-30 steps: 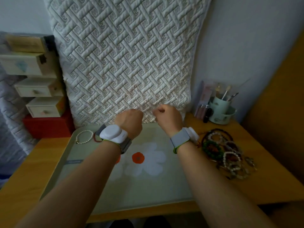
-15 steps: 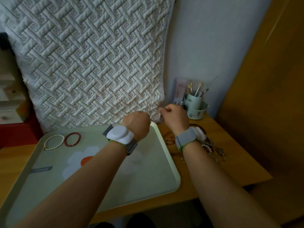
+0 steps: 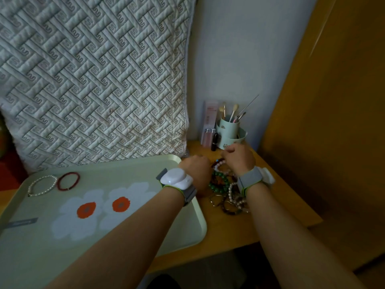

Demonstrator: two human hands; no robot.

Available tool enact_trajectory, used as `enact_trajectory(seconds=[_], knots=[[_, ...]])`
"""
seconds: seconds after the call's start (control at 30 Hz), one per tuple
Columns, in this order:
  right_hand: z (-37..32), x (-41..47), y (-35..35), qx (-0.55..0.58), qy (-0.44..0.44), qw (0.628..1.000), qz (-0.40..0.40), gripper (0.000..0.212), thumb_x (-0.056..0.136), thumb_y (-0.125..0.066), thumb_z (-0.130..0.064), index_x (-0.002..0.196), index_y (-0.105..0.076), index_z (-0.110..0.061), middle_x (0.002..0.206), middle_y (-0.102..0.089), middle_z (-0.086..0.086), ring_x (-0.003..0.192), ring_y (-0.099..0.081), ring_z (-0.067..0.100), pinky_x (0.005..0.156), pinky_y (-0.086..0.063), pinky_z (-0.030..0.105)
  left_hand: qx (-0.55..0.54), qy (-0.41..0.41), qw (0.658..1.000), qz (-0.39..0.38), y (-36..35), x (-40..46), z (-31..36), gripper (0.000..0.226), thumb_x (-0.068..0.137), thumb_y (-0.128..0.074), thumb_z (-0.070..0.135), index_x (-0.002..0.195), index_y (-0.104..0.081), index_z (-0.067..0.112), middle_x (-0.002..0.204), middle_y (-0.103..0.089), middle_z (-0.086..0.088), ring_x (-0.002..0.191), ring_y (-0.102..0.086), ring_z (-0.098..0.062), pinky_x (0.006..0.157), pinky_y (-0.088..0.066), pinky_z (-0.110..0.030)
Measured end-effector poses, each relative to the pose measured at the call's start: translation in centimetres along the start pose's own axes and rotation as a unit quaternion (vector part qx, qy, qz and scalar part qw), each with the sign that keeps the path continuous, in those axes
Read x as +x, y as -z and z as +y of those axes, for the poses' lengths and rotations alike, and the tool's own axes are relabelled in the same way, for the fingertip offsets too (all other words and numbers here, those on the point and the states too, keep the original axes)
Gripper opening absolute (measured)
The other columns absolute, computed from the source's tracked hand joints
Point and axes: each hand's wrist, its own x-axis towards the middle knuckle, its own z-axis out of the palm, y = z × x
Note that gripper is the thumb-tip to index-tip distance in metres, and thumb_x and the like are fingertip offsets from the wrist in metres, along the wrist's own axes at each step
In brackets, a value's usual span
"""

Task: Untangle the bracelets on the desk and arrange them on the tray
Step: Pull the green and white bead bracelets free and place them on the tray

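Observation:
A tangled pile of bead bracelets (image 3: pixel 226 191) lies on the wooden desk (image 3: pixel 277 205), just right of the pale green flower-print tray (image 3: pixel 201 217). Green, pearl and dark brown strands show in it. Both my hands hover over the pile's far end. My left hand (image 3: pixel 196 171) has its fingers curled down out of sight behind its back. My right hand (image 3: pixel 239 158) has curled fingers that meet a strand of pale pink beads (image 3: pixel 218 164) rising from the pile. On the tray's far left lie a white pearl bracelet (image 3: pixel 42 185) and a red bracelet (image 3: pixel 68 181), side by side and apart.
A mint brush holder (image 3: pixel 229 130) with brushes, a lipstick (image 3: pixel 214 140) and a pink box (image 3: pixel 210 119) stand at the desk's back corner, just beyond my right hand. A quilted pad (image 3: pixel 93 80) leans on the wall behind the tray. A wooden panel (image 3: pixel 333 122) borders the right.
Both hands have dropped from mid-air above the tray and moved right onto the bracelet pile. The view has swung right and down with them.

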Motion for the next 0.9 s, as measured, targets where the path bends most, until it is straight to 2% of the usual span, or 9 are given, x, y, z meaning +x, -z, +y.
enact_trajectory(seconds=[0.1, 0.23, 0.37, 0.4, 0.5, 0.6, 0.7, 0.83, 0.9], knots=[[1.0, 0.2, -0.3, -0.023, -0.015, 0.999, -0.022, 0.016, 0.086, -0.064, -0.020, 0.077, -0.073, -0.011, 0.081, -0.067, 0.008, 0.081, -0.063, 0.033, 0.060, -0.042, 0.028, -0.014, 0.003, 1.000, -0.010, -0.6, 0.1, 0.9, 0.022, 0.093, -0.057, 0.029, 0.077, -0.068, 0.019, 0.082, -0.066, -0.001, 0.080, -0.070, -0.024, 0.058, -0.043, -0.028], [2.5, 0.6, -1.3, -0.039, -0.040, 0.998, -0.035, 0.015, 0.086, -0.064, -0.023, 0.091, -0.077, -0.016, 0.101, -0.073, 0.009, 0.095, -0.066, 0.035, 0.068, -0.041, 0.027, -0.015, -0.002, 0.999, -0.035, -0.8, 0.0, 1.4, 0.014, 0.092, -0.058, 0.025, 0.086, -0.070, 0.019, 0.100, -0.068, -0.002, 0.092, -0.069, -0.025, 0.062, -0.044, -0.028], [3.4, 1.0, -2.6, -0.067, -0.056, 0.996, -0.031, 0.021, 0.085, -0.062, -0.025, 0.065, -0.063, -0.017, 0.100, -0.073, 0.013, 0.095, -0.065, 0.037, 0.067, -0.038, 0.029, -0.011, 0.021, 0.999, -0.047, -0.6, -0.1, 1.7, 0.013, 0.089, -0.059, 0.017, 0.087, -0.072, 0.017, 0.099, -0.070, -0.001, 0.089, -0.070, -0.023, 0.061, -0.044, -0.028], [3.2, 0.9, -2.7, -0.078, -0.062, 0.995, -0.027, 0.021, 0.085, -0.061, -0.026, 0.065, -0.063, -0.019, 0.100, -0.072, 0.012, 0.096, -0.065, 0.036, 0.069, -0.041, 0.030, -0.014, 0.024, 0.998, -0.048, -0.4, -0.1, 1.7, 0.013, 0.089, -0.059, 0.016, 0.087, -0.071, 0.017, 0.099, -0.070, -0.001, 0.089, -0.070, -0.023, 0.061, -0.044, -0.028], [2.9, 0.8, -2.9, -0.097, -0.068, 0.993, -0.009, 0.017, 0.084, -0.066, -0.036, 0.085, -0.077, -0.024, 0.103, -0.072, 0.006, 0.102, -0.064, 0.033, 0.087, -0.049, 0.035, -0.057, 0.021, 0.997, -0.047, -0.1, 0.1, 1.6, 0.013, 0.090, -0.057, 0.021, 0.093, -0.068, 0.015, 0.101, -0.069, -0.006, 0.092, -0.069, -0.027, 0.063, -0.044, -0.030], [2.5, 0.7, -2.7, -0.087, -0.072, 0.994, 0.011, 0.020, 0.087, -0.061, -0.036, 0.092, -0.078, -0.024, 0.102, -0.072, 0.004, 0.104, -0.064, 0.032, 0.093, -0.048, 0.038, -0.151, 0.025, 0.988, -0.032, 0.1, 0.2, 1.0, 0.021, 0.088, -0.057, 0.028, 0.099, -0.067, 0.012, 0.101, -0.070, -0.008, 0.093, -0.067, -0.029, 0.070, -0.051, -0.034], [1.7, 0.7, -2.0, -0.044, -0.062, 0.997, 0.000, 0.015, 0.085, -0.061, -0.031, 0.086, -0.073, -0.022, 0.084, -0.067, -0.003, 0.086, -0.061, 0.023, 0.091, -0.047, 0.039, -0.230, 0.015, 0.973, -0.024, 1.0, 0.5, 0.7, 0.020, 0.088, -0.057, 0.024, 0.100, -0.070, 0.014, 0.101, -0.072, -0.007, 0.096, -0.067, -0.028, 0.080, -0.055, -0.037], [-0.4, 0.7, -0.7, 0.011, -0.022, 1.000, 0.009, 0.015, 0.077, -0.063, -0.030, 0.075, -0.069, -0.016, 0.075, -0.068, -0.001, 0.079, -0.066, 0.028, 0.078, -0.056, 0.039, -0.253, -0.014, 0.967, 0.006, 2.9, 0.9, 0.5, 0.018, 0.095, -0.053, 0.020, 0.106, -0.065, 0.011, 0.107, -0.070, -0.013, 0.100, -0.064, -0.031, 0.083, -0.051, -0.038], [-1.6, 0.8, 0.0, 0.036, -0.001, 0.999, 0.019, 0.013, 0.078, -0.066, -0.031, 0.078, -0.068, -0.018, 0.078, -0.068, 0.000, 0.078, -0.064, 0.026, 0.074, -0.054, 0.036, -0.254, -0.024, 0.966, 0.029, 3.7, 1.2, 0.3, 0.017, 0.097, -0.051, 0.018, 0.106, -0.061, 0.008, 0.106, -0.069, -0.015, 0.099, -0.064, -0.033, 0.081, -0.050, -0.038]])
